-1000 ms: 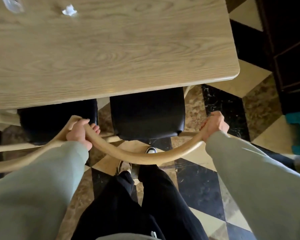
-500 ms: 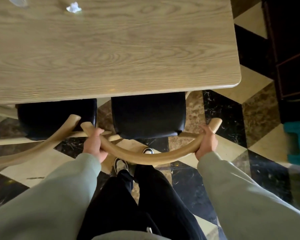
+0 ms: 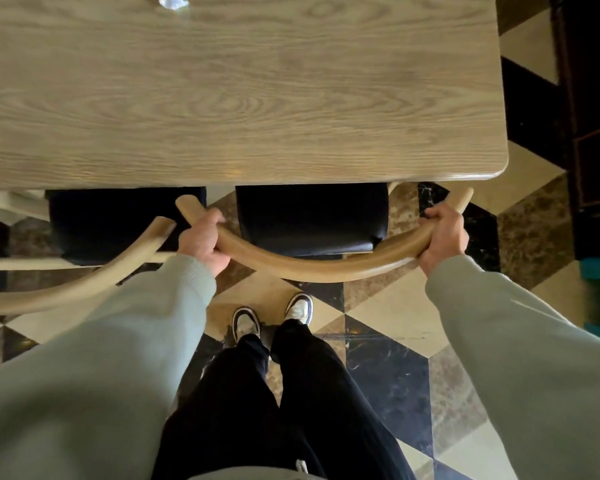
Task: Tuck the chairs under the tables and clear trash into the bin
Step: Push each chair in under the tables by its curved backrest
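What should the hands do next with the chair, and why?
Probably keep pushing the chair a little further forward. The left hand and right hand both grip its curved back rail, but part of the black seat shows past the table edge, so it isn't fully tucked. The crumpled trash on the table can wait.

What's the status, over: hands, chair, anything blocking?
Left hand and right hand grip curved chair back. Seat partly under table. Neighbouring chair close alongside.
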Demonstrator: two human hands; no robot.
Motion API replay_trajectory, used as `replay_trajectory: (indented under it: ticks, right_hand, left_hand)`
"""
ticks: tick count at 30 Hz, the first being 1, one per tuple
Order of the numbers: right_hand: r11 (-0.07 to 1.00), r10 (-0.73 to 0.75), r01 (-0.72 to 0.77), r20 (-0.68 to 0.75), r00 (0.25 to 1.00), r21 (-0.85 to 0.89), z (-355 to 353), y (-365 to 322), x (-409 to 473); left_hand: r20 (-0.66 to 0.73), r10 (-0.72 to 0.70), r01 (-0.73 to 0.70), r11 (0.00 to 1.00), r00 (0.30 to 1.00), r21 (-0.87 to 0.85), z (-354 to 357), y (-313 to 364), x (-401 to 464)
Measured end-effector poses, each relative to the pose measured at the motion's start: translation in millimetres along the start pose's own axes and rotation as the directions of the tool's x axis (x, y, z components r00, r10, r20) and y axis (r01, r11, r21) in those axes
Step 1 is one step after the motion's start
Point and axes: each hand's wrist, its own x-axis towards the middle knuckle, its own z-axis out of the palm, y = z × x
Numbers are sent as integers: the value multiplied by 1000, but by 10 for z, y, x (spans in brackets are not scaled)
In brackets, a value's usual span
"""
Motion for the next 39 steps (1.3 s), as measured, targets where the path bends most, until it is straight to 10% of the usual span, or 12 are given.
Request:
replay_trajectory:
  ticks: [39]
  right_hand:
    - [997,44,-39,79,996,-65,-61,194,82]
  left_hand:
    - [68,-41,45,997,997,-68,-154,-143,320]
